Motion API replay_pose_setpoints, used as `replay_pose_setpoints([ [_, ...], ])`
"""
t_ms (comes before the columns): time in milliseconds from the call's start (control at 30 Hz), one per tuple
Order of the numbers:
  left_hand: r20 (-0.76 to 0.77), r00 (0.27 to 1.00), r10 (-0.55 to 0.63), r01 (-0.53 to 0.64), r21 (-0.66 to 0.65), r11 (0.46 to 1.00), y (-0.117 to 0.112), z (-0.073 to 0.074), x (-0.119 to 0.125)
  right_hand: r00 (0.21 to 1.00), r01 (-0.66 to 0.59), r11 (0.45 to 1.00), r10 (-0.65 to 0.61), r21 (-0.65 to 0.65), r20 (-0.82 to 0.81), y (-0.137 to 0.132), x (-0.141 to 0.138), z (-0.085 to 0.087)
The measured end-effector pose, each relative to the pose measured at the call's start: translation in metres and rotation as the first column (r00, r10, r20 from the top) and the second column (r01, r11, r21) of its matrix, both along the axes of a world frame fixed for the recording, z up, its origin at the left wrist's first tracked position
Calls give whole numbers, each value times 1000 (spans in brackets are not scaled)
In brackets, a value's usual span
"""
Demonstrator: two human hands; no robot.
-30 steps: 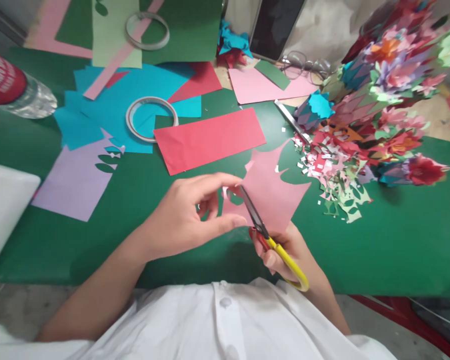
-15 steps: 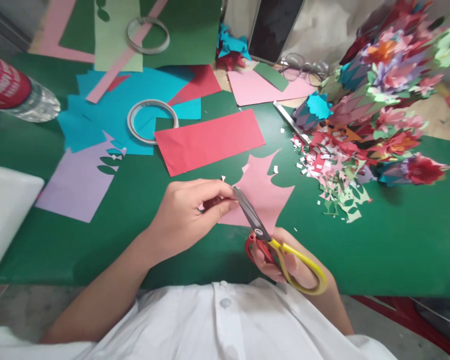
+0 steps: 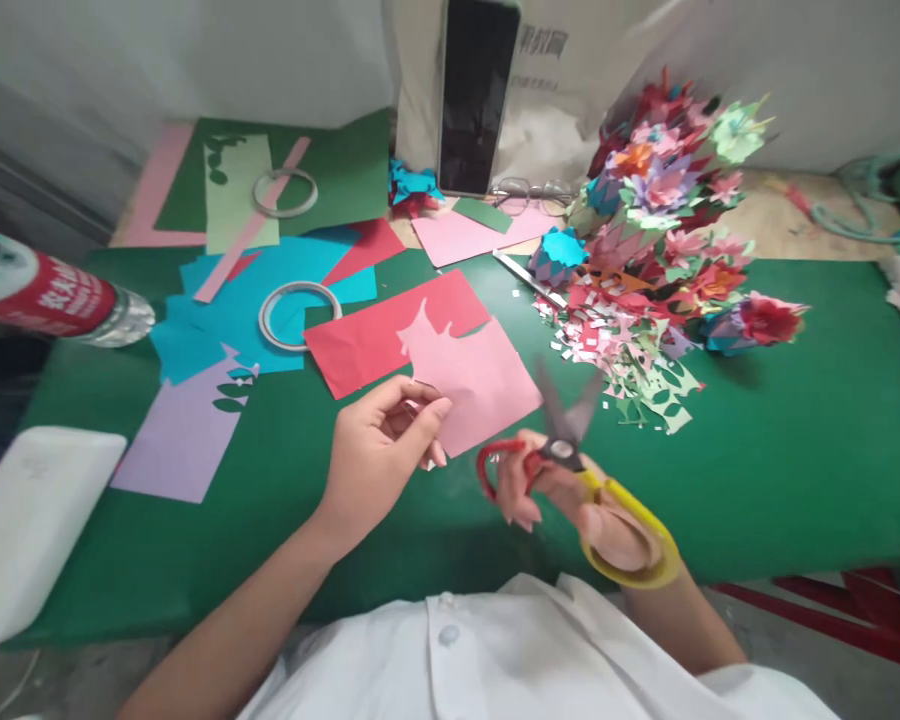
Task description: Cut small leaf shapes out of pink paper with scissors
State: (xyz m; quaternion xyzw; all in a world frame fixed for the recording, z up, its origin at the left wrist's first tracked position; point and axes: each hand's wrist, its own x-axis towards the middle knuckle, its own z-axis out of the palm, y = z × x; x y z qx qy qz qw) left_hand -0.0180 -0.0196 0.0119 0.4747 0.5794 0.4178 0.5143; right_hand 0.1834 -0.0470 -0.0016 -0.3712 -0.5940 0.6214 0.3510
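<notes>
My left hand is curled in a pinch just left of a pink paper sheet with a jagged cut edge; a small pink scrap seems to sit between its fingertips. The pink sheet lies on the green table, partly over a red paper strip. My right hand grips red-and-yellow scissors, blades spread open and pointing up, lifted off the paper to its right.
A pile of paper flowers and scraps sits at the right. Tape rings, blue paper and purple paper lie left. A bottle, white box, upright phone and glasses stand around.
The scissors came away from the pink paper and opened, moving right. The pink sheet now lies flat on the table, released. The camera view tilted upward.
</notes>
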Motion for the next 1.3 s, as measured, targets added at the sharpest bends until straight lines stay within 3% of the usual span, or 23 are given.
replay_pose_setpoints([
  [100,181,981,74,-74,-5,997,7,9,10,928,368,930,-368,-17,-51,18,-2,12],
  [133,232,970,73,-75,-2,997,11,12,14,898,437,899,-436,-5,-57,27,-4,15],
  [267,352,935,49,-44,-21,999,26,14,32,857,510,860,-509,-11,-77,57,-18,18],
  [433,321,947,10,9,-57,998,31,-5,31,782,614,788,-614,-33,-107,73,-31,-9],
  [567,319,948,-22,12,33,999,37,-13,6,750,626,759,-649,-180,-128,77,-27,-27],
  [667,217,968,-130,114,85,990,46,-9,-10,772,592,771,-626,-236,-110,80,-20,-28],
  [867,191,957,-218,246,-137,959,49,-8,-11,853,441,840,-502,-316,-143,86,-9,-22],
  [1000,293,892,-345,415,-225,881,43,-15,-7,917,301,894,-366,-332,-156,84,-5,-23],
  [1167,326,788,-523,613,-328,719,42,-16,-8,969,166,938,-212,-305,-127,81,-7,-20],
  [1300,257,760,-597,650,-331,684,44,-13,-12,966,181,947,-222,-266,-133,81,-7,-20],
])
